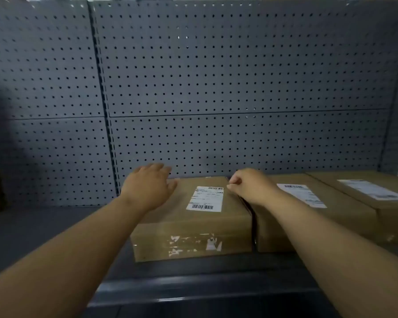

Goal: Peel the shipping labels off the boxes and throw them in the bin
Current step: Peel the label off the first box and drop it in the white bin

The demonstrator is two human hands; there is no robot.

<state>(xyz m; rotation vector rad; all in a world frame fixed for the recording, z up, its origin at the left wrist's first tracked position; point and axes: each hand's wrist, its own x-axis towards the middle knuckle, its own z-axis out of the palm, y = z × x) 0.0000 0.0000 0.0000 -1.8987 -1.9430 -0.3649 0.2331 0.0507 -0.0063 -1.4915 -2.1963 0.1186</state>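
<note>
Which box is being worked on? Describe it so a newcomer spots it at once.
Below the grey perforated back panel, three brown cardboard boxes sit in a row on the dark shelf. It is the leftmost box, with the left hand resting on its top. Only its front face shows torn white paper scraps.

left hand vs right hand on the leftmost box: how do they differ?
Left hand lies flat, fingers straight, on the far-left top corner of the leftmost box; right hand has fingers curled, pinching at the top-right corner of the shipping label. Left hand is clear of that label; right hand touches it. Both are bare and reach over the same box.
</note>
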